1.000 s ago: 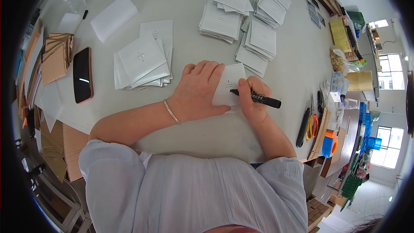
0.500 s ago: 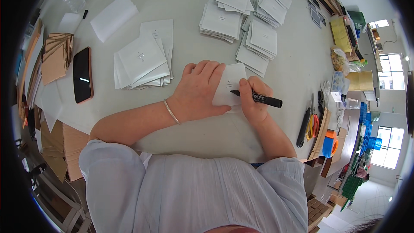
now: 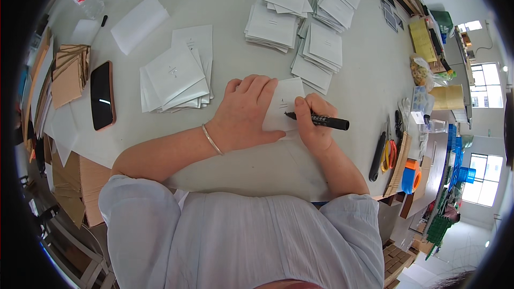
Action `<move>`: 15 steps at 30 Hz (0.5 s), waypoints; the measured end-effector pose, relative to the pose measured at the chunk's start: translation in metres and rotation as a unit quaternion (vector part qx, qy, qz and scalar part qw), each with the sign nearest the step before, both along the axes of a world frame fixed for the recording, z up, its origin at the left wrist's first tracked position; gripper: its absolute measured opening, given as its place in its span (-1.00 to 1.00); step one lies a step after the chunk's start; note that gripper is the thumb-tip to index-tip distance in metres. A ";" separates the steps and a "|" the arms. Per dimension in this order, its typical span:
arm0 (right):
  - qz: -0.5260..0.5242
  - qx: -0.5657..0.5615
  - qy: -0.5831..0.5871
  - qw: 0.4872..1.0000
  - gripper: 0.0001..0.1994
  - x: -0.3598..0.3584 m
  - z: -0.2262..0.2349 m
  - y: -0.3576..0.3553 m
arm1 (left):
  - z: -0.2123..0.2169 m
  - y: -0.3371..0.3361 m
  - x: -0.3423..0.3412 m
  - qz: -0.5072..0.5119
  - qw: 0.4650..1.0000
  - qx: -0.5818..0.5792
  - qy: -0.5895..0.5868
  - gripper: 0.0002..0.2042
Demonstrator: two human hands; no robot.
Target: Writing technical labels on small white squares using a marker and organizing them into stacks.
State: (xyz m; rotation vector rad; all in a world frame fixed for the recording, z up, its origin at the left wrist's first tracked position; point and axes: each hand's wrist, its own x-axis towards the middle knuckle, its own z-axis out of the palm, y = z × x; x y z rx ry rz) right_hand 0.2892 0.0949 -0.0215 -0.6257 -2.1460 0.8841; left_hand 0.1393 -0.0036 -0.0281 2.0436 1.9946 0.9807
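- Only a slight change is registered over the last second: the whole view is shifted a little, while the packets, the piles and both hands are kept in nearly the same arrangement.
- The white packet [image 3: 274, 122] is located near the near edge of the surface [image 3: 230, 170], about midway between the left and right edges.
- The packet is pressed flat by the left hand [image 3: 243, 108]; its fingers are extended over the packet's left side — nothing is gripped.
- A black marker [image 3: 333, 123] is grasped by the fingers of the right hand [image 3: 317, 126]. Its tip has been kept beside the short dark marks; contact with the packet cannot be confirmed.
- No clearly new stroke can be distinguished at this scale. The marking is therefore judged to be in progress — not complete.
- Similar packets are piled to the left [image 3: 176, 75]; two columns of packet stacks [image 3: 272, 27] are arranged toward the far edge, and neither group is touched.
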 end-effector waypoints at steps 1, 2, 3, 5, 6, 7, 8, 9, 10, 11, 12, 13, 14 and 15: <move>-0.001 -0.006 0.006 1.000 -0.71 0.000 0.000 -0.001 | 0.000 -0.001 0.000 -0.001 1.000 0.000 0.000 -0.18; 0.000 -0.007 0.007 1.000 -0.71 0.000 0.000 -0.002 | 0.000 -0.002 0.000 0.000 1.000 -0.001 0.001 -0.18; -0.004 -0.004 0.003 1.000 -0.71 -0.001 -0.001 -0.002 | 0.000 -0.002 0.000 0.002 1.000 0.002 -0.001 -0.18; -0.013 -0.002 0.000 1.000 -0.71 0.000 0.000 -0.002 | 0.000 -0.001 0.001 0.000 1.000 0.004 -0.002 -0.19; -0.003 -0.007 -0.007 1.000 -0.71 0.001 0.002 -0.002 | 0.000 -0.002 0.002 -0.001 1.000 -0.003 -0.003 -0.17; 0.009 -0.011 -0.013 1.000 -0.71 0.000 0.003 -0.001 | 0.001 -0.002 0.001 -0.001 1.000 -0.009 -0.003 -0.16; 0.009 -0.011 -0.012 1.000 -0.71 0.000 0.002 -0.002 | 0.001 -0.002 0.001 0.000 1.000 -0.009 -0.002 -0.16; 0.004 -0.006 -0.004 1.000 -0.72 0.000 0.001 -0.002 | 0.000 -0.002 0.000 -0.003 1.000 -0.007 -0.003 -0.16; -0.002 -0.001 0.002 1.000 -0.72 0.000 0.000 -0.002 | 0.000 -0.002 0.001 -0.005 1.000 -0.006 -0.005 -0.16; -0.002 -0.001 0.003 1.000 -0.72 0.002 -0.001 -0.002 | 0.001 -0.002 0.001 -0.006 1.000 -0.006 -0.004 -0.16; -0.005 -0.027 0.009 1.000 -0.72 0.003 -0.001 -0.002 | 0.001 -0.003 0.001 -0.004 1.000 -0.009 -0.003 -0.15; -0.008 -0.052 0.016 0.998 -0.72 0.004 -0.002 -0.001 | 0.002 -0.003 0.001 -0.004 1.000 -0.011 -0.001 -0.15; -0.018 -0.119 0.075 0.990 -0.73 0.005 -0.008 0.001 | 0.002 -0.002 0.001 -0.005 1.000 -0.010 0.001 -0.15; -0.027 -0.185 0.133 0.973 -0.74 0.006 -0.013 0.002 | 0.003 -0.002 0.001 -0.005 1.000 -0.013 0.003 -0.15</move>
